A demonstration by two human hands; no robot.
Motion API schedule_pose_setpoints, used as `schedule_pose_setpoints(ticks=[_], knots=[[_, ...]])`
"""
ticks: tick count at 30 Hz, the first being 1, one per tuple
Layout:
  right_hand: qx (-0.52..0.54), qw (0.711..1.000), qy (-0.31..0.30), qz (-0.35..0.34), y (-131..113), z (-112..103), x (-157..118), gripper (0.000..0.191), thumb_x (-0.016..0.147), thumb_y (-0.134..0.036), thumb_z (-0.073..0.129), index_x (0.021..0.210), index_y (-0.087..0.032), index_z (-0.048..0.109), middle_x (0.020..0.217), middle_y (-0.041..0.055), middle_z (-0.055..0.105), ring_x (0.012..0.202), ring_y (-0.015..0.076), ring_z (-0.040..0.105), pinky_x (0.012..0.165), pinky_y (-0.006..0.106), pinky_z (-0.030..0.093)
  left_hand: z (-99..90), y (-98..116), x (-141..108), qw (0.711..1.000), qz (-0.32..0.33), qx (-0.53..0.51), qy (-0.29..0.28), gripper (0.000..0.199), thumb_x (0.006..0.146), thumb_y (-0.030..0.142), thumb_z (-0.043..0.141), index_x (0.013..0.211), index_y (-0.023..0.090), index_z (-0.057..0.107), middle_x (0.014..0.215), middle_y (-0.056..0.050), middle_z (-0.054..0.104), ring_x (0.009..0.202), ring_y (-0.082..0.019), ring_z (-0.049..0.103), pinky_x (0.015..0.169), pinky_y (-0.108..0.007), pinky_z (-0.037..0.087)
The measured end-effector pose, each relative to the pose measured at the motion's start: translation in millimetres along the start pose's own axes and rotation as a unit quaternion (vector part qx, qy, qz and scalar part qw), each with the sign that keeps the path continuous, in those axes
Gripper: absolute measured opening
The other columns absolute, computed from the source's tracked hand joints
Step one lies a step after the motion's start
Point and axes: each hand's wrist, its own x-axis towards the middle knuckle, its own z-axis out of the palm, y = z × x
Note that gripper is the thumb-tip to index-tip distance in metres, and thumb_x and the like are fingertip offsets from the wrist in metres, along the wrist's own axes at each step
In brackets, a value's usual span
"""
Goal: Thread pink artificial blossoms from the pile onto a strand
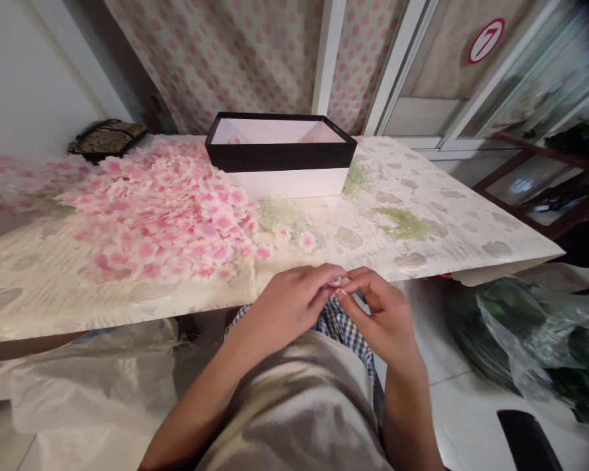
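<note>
My left hand (294, 297) and my right hand (380, 311) meet at the fingertips just off the table's front edge, above my lap. Between the pinched fingers of both hands is a small white and pink petal piece (338, 282), mostly covered by the fingers. A large heap of pink and white artificial petals (177, 203) lies on the table to the left. A few loose blossoms (307, 241) lie nearer the middle, beyond my hands. Behind them stands a white box with a black rim (287, 157), open at the top.
The table (451, 222) has a patterned cloth, with thin green pieces (402, 224) right of the box. A dark patterned object (108, 139) sits at the back left. Clear plastic bags with green leaves (535, 320) are at the lower right; a whitish bag (93, 379) hangs below left.
</note>
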Motion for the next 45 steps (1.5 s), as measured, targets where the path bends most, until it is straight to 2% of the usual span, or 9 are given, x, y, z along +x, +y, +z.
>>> schedule_pose_setpoints(ticks=[4,8,10,13,16,20,23,35,45], knots=[[0.023,0.998,-0.042,0.048,6.3,-0.3,-2.0,0.022,0.089,-0.021,0.057,0.109,-0.027,0.053,0.1,0.0035,0.063,0.091,0.0173,0.062,0.08,0.032,0.051,-5.0,3.3,-2.7,0.997,-0.03,0.039,-0.055,0.036,0.092,0.013,0.048,0.125,0.026,0.047,0.104,-0.003,0.071,0.089,-0.02,0.069,0.073,-0.029,0.05],[0.015,0.996,-0.088,0.018,5.2,-2.1,2.1,0.009,0.092,-0.019,0.052,0.097,-0.024,0.058,0.088,0.0019,0.06,0.083,0.0164,0.059,0.073,0.029,0.048,-12.8,-1.6,-4.0,0.996,-0.041,-0.005,-0.079,0.04,0.091,0.017,0.052,0.129,0.029,0.045,0.098,0.001,0.073,0.088,-0.018,0.069,0.073,-0.026,0.05],[0.018,0.996,-0.089,0.001,4.9,-3.4,4.0,0.009,0.091,-0.018,0.052,0.091,-0.023,0.058,0.086,0.0015,0.058,0.08,0.0157,0.058,0.072,0.029,0.047,-17.5,-10.4,-3.0,0.997,-0.048,-0.019,-0.053,0.034,0.091,0.02,0.054,0.124,0.027,0.051,0.088,0.002,0.073,0.077,-0.016,0.068,0.067,-0.024,0.049],[0.016,0.997,-0.077,0.011,7.7,-6.4,4.7,0.007,0.091,-0.018,0.052,0.089,-0.023,0.058,0.085,0.0017,0.059,0.078,0.0152,0.058,0.07,0.028,0.046,-23.2,-30.1,-0.1,0.995,-0.071,0.05,0.053,0.017,0.089,0.018,0.053,0.103,0.021,0.063,0.083,-0.001,0.07,0.065,-0.014,0.063,0.063,-0.025,0.047],[0.013,0.997,-0.064,0.036,12.6,-10.3,3.8,0.005,0.09,-0.02,0.055,0.089,-0.023,0.06,0.084,0.0015,0.063,0.078,0.0151,0.06,0.07,0.028,0.047,-23.3,-48.5,2.9,0.984,-0.064,0.12,0.114,0.018,0.088,0.011,0.051,0.09,0.017,0.068,0.093,-0.005,0.067,0.075,-0.016,0.064,0.072,-0.029,0.048],[0.025,0.997,-0.058,0.041,17.2,-14.2,3.1,0.004,0.089,-0.022,0.058,0.088,-0.022,0.062,0.082,0.0014,0.065,0.077,0.015,0.063,0.069,0.027,0.049,-15.1,-59.8,5.4,0.984,-0.054,0.152,0.072,0.024,0.087,0.007,0.048,0.098,0.016,0.068,0.106,-0.007,0.064,0.094,-0.02,0.064,0.082,-0.032,0.049],[0.029,0.997,-0.053,0.04,18.1,-14.3,3.3,0.004,0.088,-0.022,0.059,0.087,-0.022,0.063,0.081,0.0015,0.065,0.076,0.0152,0.063,0.068,0.028,0.05,-9.3,-62.7,6.9,0.981,-0.07,0.167,0.063,0.026,0.088,0.007,0.046,0.099,0.015,0.068,0.105,-0.008,0.065,0.094,-0.022,0.064,0.084,-0.035,0.05],[0.041,0.995,-0.061,0.063,18.3,-6.0,5.2,0.004,0.088,-0.021,0.06,0.088,-0.023,0.063,0.084,0.0009,0.066,0.079,0.0138,0.062,0.07,0.025,0.047,-10.7,-70.6,10.4,0.971,-0.064,0.131,0.189,0.02,0.085,0.005,0.056,0.101,0.014,0.064,0.093,-0.004,0.06,0.076,-0.013,0.061,0.07,-0.025,0.051],[0.081,0.994,-0.045,0.065,19.5,-2.4,3.9,0.003,0.086,-0.023,0.064,0.089,-0.024,0.066,0.085,0.0007,0.067,0.08,0.0136,0.063,0.072,0.025,0.048,-17.2,-61.4,9.1,0.977,-0.007,0.086,0.195,0.007,0.091,0.019,0.056,0.095,0.016,0.061,0.089,-0.002,0.056,0.075,-0.012,0.059,0.067,-0.023,0.049]])
